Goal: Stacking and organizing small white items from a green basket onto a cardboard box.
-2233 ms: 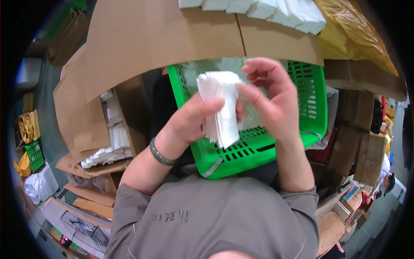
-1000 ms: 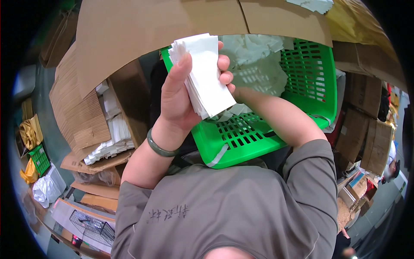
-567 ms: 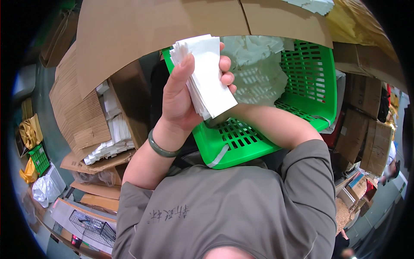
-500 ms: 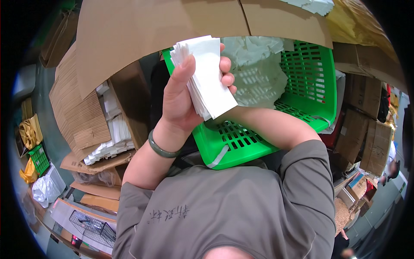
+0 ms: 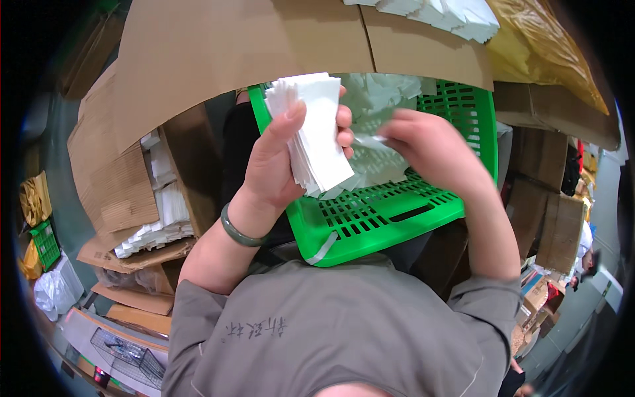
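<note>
My left hand [image 5: 274, 145] is closed round a thick stack of white paper slips [image 5: 321, 129], the thumb across the front and the fingertips curled over the right edge. The slips stand upright with their top ends fanned unevenly. To the right of the stack, my right hand [image 5: 423, 142] is smeared by motion, its fingertips pinched on a thin white paper slip [image 5: 370, 140]. Both hands are above a green plastic basket [image 5: 390, 228] at my lap. Inside it lies a heap of loose white paper pieces [image 5: 383, 99].
A large cardboard sheet [image 5: 258, 46] spans the space beyond the basket, with white paper bundles [image 5: 443, 16] on top. Left of me stands an open carton [image 5: 188, 165] holding stacked white paper [image 5: 169, 212]. A yellow plastic bag [image 5: 542, 53] and more cartons [image 5: 555, 225] are at the right.
My right hand has come out from behind the stack, moving right and into view with a slip. The left hand keeps its hold, slightly lower in view.
</note>
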Demonstrator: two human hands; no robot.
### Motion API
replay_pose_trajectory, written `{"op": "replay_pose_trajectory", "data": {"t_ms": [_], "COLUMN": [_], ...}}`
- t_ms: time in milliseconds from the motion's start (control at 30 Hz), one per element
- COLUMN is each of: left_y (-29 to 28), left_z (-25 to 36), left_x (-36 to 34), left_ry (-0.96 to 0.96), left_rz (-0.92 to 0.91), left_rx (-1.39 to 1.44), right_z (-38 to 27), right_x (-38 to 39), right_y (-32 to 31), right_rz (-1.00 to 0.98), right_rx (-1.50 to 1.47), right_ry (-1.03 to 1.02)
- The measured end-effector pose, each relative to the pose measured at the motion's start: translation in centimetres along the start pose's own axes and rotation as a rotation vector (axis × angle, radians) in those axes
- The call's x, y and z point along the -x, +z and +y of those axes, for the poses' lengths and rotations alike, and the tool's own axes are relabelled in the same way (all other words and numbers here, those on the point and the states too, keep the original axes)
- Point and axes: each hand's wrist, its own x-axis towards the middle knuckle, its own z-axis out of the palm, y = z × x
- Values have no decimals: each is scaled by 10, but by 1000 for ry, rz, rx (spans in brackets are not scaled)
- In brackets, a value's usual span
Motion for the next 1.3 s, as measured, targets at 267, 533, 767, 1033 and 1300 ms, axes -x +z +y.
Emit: {"op": "replay_pose_trajectory", "data": {"t_ms": [267, 533, 767, 1033, 1300], "left_y": [8, 16, 9, -2, 18], "left_z": [0, -1, 0, -8, -8], "left_x": [3, 5, 7, 9, -3], "left_ry": [-246, -289, -231, -118, -49], "left_rz": [-109, -125, -5, 14, 271], "left_rx": [-225, -274, -118, 19, -241], "right_z": [-38, -51, -56, -62, -34], "right_x": [32, 10, -3, -29, -14], "right_y": [-45, -9, 15, 53, 55], "right_rz": [185, 500, 1065, 892, 696], "right_rx": [-517, -645, -72, 124, -153], "right_ry": [-492, -90, -183, -206, -267]}}
